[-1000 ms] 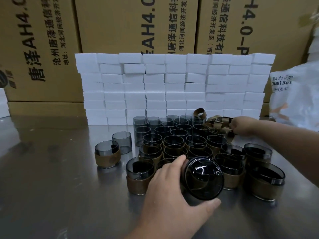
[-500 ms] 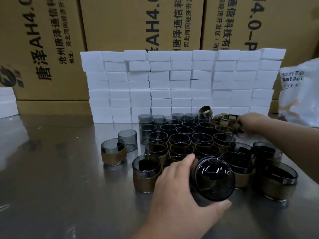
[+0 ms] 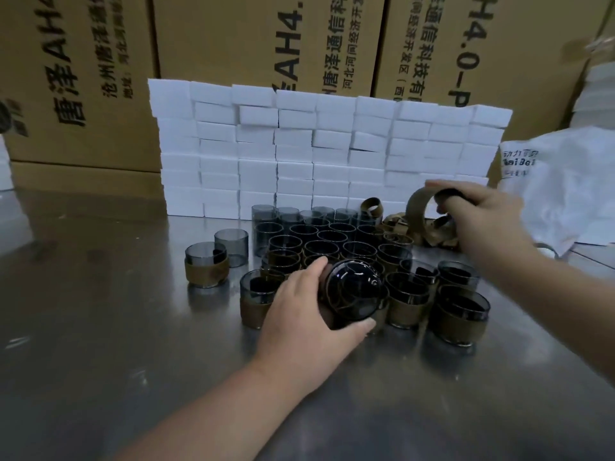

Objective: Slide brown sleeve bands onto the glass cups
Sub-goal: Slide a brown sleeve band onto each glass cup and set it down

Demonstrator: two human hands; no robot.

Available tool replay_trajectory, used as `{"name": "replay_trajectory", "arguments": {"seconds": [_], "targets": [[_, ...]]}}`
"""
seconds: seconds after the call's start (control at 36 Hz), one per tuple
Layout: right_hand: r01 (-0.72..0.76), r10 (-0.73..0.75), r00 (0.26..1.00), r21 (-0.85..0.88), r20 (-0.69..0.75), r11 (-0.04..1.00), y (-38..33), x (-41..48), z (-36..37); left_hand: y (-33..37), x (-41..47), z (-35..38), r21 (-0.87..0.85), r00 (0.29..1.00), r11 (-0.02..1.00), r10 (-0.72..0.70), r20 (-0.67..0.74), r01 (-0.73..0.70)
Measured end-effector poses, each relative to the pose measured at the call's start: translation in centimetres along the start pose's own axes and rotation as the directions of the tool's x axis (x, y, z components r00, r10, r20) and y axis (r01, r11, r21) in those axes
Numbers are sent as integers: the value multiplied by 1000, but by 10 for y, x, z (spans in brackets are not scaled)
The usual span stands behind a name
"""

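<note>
Brown band point(image 3: 415, 211): head view, right of centre, raised above the loose band pile point(image 3: 432, 239) and pinched by the right hand point(image 3: 479, 224) (fingertips blurred). Glass cup point(image 3: 351, 299): frame centre, tipped on its side with its base toward the camera, gripped by the left hand point(image 3: 299, 314), thumb under and fingers curled over. Behind it, rows of cups point(image 3: 319, 236) stand on the steel table point(image 3: 100, 327); the front ones wear bands. Left of centre, a banded cup point(image 3: 206, 271) stands just beside a bare cup point(image 3: 232, 244). White blocks point(image 3: 299, 144) are stacked behind.
</note>
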State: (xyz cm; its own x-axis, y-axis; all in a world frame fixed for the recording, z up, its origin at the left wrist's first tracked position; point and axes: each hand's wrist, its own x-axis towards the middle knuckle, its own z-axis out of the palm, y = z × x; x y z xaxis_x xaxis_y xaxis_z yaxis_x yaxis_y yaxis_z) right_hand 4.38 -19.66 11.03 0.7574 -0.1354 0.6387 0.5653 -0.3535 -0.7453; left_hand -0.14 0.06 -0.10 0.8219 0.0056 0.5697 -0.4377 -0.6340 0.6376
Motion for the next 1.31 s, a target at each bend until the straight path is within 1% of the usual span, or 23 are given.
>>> {"name": "replay_trajectory", "arguments": {"seconds": [0.08, 0.14, 0.22, 0.31, 0.36, 0.44, 0.5, 0.56, 0.67, 0.75, 0.78, 0.83, 0.92, 0.97, 1.0, 1.08, 1.19, 1.31], "targets": [[-53, 35, 997, 256, 73, 965, -13, -40, 21, 0, 1, -1, -22, 999, 999, -33, -43, 32], [-51, 33, 998, 329, 60, 943, -12, -63, 34, 0, 2, -1, -36, 995, 998, -49, -85, 46], [-22, 11, 999, 329, 34, 944, -1, -89, 51, 0, 2, -1, -78, 990, 996, -58, -126, 49], [-48, 16, 995, 330, 99, 943, 8, -103, 58, -1, 2, -1, -116, 987, 992, -57, -151, 40], [-18, -30, 987, 294, 159, 956, 12, -108, 59, -2, 2, -1, -104, 988, 995, -23, -154, 7], [66, -102, 973, 179, 205, 982, 17, -111, 59, -2, 3, 0, -84, 990, 996, 23, -138, -34], [76, -103, 972, 132, 212, 988, 20, -111, 60, 0, 2, -1, -102, 990, 994, 21, -137, -36], [54, -79, 972, 119, 220, 991, 21, -111, 59, 2, 3, -1, -114, 991, 993, 15, -136, -31], [-4, -35, 966, 150, 257, 989, 24, -110, 60, -1, 2, 1, -108, 990, 992, 54, -130, -68], [6, -46, 965, 152, 259, 988, 25, -112, 62, -2, 2, 3, -81, 991, 993, 76, -106, -85], [12, -46, 965, 133, 258, 991, 25, -112, 63, -1, 2, 3, -100, 992, 991, 81, -92, -90], [2, -30, 968, 112, 248, 994, 25, -112, 63, 3, -1, 1, -192, 994, 976, 93, -53, -102], [-32, 8, 977, 112, 212, 993, 27, -110, 62, 9, -5, -3, -356, 989, 929, 132, 64, -101], [-47, 23, 982, 126, 185, 991, 28, -110, 62, 10, -7, -6, -414, 980, 902, 177, 89, -125], [-55, 30, 983, 134, 183, 989, 29, -110, 62, 9, -8, -7, -409, 976, 901, 199, 87, -147], [-67, 43, 982, 127, 185, 990, 30, -110, 63, 9, -8, -8, -323, 965, 920, 255, 59, -223], [-77, 56, 981, 106, 186, 991, 29, -111, 64, 12, -7, -9, -195, 968, 950, 252, 12, -245], [-101, 76, 977, 114, 200, 988, 27, -111, 63, 9, -4, -10, -158, 973, 963, 226, 41, -217]]}}
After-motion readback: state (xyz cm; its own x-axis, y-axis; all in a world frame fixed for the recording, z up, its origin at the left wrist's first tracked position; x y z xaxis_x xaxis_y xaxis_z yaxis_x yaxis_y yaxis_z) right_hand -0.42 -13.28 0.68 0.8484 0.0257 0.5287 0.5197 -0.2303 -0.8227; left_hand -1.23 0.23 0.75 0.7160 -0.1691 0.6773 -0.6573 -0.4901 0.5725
